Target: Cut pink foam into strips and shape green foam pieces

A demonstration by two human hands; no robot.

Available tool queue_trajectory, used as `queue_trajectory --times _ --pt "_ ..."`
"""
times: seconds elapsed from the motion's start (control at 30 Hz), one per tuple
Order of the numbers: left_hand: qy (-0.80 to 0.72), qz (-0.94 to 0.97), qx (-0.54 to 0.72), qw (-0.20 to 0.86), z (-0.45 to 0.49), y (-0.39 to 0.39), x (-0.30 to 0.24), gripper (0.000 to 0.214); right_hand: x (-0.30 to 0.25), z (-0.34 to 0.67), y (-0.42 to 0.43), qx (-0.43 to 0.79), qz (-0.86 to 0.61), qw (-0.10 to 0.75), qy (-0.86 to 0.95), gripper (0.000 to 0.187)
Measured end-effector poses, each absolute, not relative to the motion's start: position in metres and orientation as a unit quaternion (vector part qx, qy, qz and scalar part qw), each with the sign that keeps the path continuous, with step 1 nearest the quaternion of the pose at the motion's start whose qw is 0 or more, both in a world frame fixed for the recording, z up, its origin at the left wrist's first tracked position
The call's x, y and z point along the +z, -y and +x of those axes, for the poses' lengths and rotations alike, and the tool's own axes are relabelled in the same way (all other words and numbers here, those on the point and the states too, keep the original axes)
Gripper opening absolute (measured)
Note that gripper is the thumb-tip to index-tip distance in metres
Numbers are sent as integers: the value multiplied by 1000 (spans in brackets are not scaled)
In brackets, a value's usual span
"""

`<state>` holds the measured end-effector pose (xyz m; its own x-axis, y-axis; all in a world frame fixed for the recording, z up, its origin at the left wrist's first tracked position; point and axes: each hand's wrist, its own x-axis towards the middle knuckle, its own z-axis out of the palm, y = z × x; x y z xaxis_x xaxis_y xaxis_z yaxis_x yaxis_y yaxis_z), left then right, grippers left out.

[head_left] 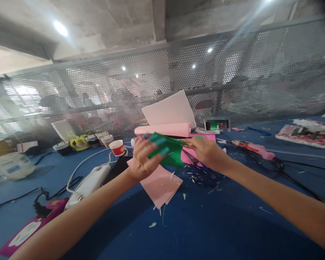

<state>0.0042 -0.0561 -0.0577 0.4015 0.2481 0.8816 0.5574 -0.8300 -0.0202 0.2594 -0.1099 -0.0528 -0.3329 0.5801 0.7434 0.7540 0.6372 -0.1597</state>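
Observation:
My left hand [146, 157], blurred by motion, is closed on the left side of a folded green sheet [174, 155]. The sheet looks like paper or thin felt, and I cannot tell which. My right hand [206, 151] pinches its right edge between thumb and fingers. Just below that hand shows a metal blade [190, 156], like one of scissors, over bright pink material; its handle is not clear. Beneath the green sheet, light pink square sheets [161, 186] lie on the blue table [178, 231].
Behind the hands lie a pink roll [162, 129] and a pale upright sheet [170, 110]. On the left are a paper cup [117, 148], a white power strip [90, 186] and a clear tub [12, 166]. A pink-handled glue gun [256, 148] and cables lie right. Scraps litter the front.

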Motion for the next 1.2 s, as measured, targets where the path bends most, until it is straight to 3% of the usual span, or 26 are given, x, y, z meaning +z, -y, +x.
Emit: queue_trajectory --times 0.07,0.13,0.2,0.3,0.4,0.53,0.6,0.7,0.87,1.2 --pt "264 -757 -571 179 15 59 -52 69 -50 257 110 -74 -424 461 776 17" --pt "321 -757 -561 93 20 59 -40 89 -47 255 108 -24 -439 506 742 21" --pt "401 -771 -492 -49 19 59 -24 88 -46 255 104 84 -454 520 719 28" --pt "469 -781 -327 -250 10 60 -1 69 -47 260 98 311 -462 480 678 35" --pt "455 -790 -232 -340 2 62 13 53 -47 265 97 442 -448 415 657 40" --pt "347 -822 -266 -366 1 59 11 51 -43 265 104 504 -426 325 678 41" --pt "308 -837 -262 -369 2 55 5 41 -41 263 108 505 -417 303 693 40" --pt "300 -849 -269 -342 4 53 -3 27 -40 261 111 485 -399 305 716 36" --pt "317 -862 -258 -300 9 58 -5 22 -41 261 112 477 -396 297 726 34" --pt "349 -845 -213 -345 8 53 -15 21 -50 261 108 505 -410 285 704 30"
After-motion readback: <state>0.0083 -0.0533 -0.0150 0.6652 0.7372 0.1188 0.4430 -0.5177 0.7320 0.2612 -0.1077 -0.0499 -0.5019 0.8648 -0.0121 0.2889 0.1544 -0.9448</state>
